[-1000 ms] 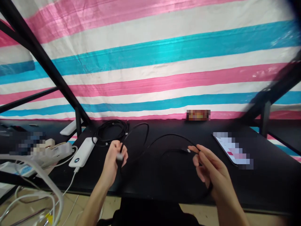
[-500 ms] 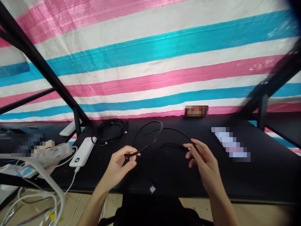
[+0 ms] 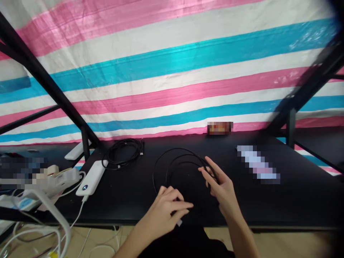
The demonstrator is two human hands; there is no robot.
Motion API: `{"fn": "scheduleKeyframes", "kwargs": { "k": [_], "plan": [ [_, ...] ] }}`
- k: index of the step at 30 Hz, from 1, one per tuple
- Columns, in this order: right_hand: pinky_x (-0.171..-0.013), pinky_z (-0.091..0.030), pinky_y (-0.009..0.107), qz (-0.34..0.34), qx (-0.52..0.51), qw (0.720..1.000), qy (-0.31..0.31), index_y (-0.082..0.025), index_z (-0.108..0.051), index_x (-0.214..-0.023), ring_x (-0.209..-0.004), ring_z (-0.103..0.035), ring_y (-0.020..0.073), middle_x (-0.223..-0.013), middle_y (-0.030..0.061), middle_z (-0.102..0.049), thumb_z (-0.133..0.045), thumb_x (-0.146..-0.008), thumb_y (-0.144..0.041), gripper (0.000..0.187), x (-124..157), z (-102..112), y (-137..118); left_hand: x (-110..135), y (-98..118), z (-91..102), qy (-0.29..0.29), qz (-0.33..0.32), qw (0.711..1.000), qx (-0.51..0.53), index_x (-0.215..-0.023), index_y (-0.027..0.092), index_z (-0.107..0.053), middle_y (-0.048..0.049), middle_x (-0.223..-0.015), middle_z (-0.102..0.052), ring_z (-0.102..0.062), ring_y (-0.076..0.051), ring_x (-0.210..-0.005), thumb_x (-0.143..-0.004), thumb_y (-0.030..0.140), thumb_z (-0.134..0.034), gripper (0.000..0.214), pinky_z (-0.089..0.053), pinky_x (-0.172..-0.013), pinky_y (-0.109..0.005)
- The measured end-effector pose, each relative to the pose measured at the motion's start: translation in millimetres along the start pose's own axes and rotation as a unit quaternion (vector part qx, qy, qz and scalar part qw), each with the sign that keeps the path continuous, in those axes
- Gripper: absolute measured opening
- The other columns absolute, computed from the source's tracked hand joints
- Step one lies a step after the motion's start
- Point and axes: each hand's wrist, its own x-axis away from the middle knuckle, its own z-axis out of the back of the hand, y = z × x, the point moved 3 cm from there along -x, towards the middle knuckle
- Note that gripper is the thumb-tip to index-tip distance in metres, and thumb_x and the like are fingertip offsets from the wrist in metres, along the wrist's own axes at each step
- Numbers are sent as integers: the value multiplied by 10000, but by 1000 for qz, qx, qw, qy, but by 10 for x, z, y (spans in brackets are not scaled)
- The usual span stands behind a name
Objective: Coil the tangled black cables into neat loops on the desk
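Observation:
A thin black cable (image 3: 176, 148) lies in wide loose loops above the black table. My right hand (image 3: 221, 184) is closed around several strands on the right side of the loops, thumb against fingers. My left hand (image 3: 169, 211) is at the lower left of the loops, its index finger and thumb stretched out with a small gap between the tips. Strands pass behind this hand, so their contact with its hidden fingers is unclear. A pale cable connector (image 3: 179, 223) shows just below the left hand, at the table's front edge.
Another coiled black cable (image 3: 125, 165) lies back left. Beside it is a white power bank (image 3: 91, 178) with a white cable plugged in. Power strips (image 3: 63, 181) stand farther left. A blurred flat object (image 3: 258, 163) lies right, a small blurred box (image 3: 219, 128) at the back. Black frame bars (image 3: 290, 125) flank the table.
My left hand has moved right and down, from pinching the cable loop to near the hanging connector. My right hand has shifted slightly left and now gathers several strands. The loops have spread flatter.

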Motion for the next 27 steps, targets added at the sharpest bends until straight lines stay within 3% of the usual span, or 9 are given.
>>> {"fn": "scheduleKeyframes", "kwargs": {
  "k": [5, 8, 10, 12, 13, 18, 21, 24, 27],
  "plan": [
    [-355, -190, 191, 37, 37, 994, -93, -175, -624, -1224, -399, -283, 38, -675, 34, -668, -623, -821, -446, 486, 64, -60, -31, -66, -247, 378, 273, 54, 959, -52, -1306, 272, -475, -91, -1241, -527, -479, -231, -1149, -875, 275, -572, 441, -324, -963, -397],
    [-353, -170, 198, 59, 27, 987, -149, -155, -682, -1115, -371, -274, 38, -592, 39, -657, -576, -857, -443, 401, 120, -90, -66, -152, -297, 560, 293, 73, 951, -60, -1367, 261, -405, -108, -1313, -482, -487, -242, -1133, -848, 309, -597, 555, -329, -964, -420],
    [-355, -180, 197, 92, 10, 985, -146, -159, -689, -1083, -363, -277, 36, -578, 37, -653, -573, -863, -432, 369, 140, -85, -89, -195, -290, 640, 262, 83, 959, -71, -1206, 265, -585, -64, -1055, -607, -546, -224, -941, -837, 305, -596, 372, -361, -885, -410],
    [-354, -195, 196, 124, -6, 986, -107, -161, -689, -1052, -359, -282, 33, -583, 33, -650, -580, -860, -432, 350, 136, -42, -114, -194, -276, 717, 249, 88, 962, -74, -905, 263, -719, -11, -712, -579, -523, -201, -756, -836, 287, -572, 165, -372, -785, -377],
    [-352, -199, 196, 137, -13, 988, -74, -156, -689, -1027, -358, -288, 34, -579, 29, -642, -591, -853, -437, 344, 126, -1, -131, -177, -277, 759, 250, 90, 962, -58, -786, 258, -732, -1, -623, -531, -502, -193, -705, -834, 275, -557, 182, -372, -738, -354],
    [-343, -147, 190, 137, -89, 976, 147, -140, -668, -955, -355, -259, 17, -570, -32, -541, -632, -821, -465, 353, 38, 364, -242, 25, -454, 961, 214, 109, 956, 171, -575, 205, -707, -29, -669, -559, -513, -164, -641, -764, 289, -618, 225, -361, -585, -274],
    [-351, -151, 185, 130, -153, 956, 214, -166, -658, -960, -362, -234, 10, -556, -80, -443, -654, -806, -464, 336, 1, 565, -300, 203, -655, 1023, 192, 126, 929, 292, -461, 175, -636, -27, -563, -523, -468, -153, -571, -661, 434, -745, 345, -332, -539, -266],
    [-353, -173, 192, 160, -132, 945, 251, -167, -642, -813, -372, -257, 19, -542, -77, -432, -643, -811, -479, 312, 14, 682, -356, 367, -853, 1056, 252, 156, 882, 366, -380, 172, -518, 21, -411, -353, -355, -117, -476, -596, 649, -716, 560, -319, -504, -257],
    [-345, -184, 197, 213, -71, 933, 280, -176, -527, -614, -385, -300, 35, -533, -56, -443, -617, -822, -497, 393, 79, 750, -428, 465, -960, 1104, 348, 184, 826, 403, -371, 169, -418, 57, -395, -256, -271, -80, -439, -580, 698, -692, 631, -309, -469, -225]
  ]
}}
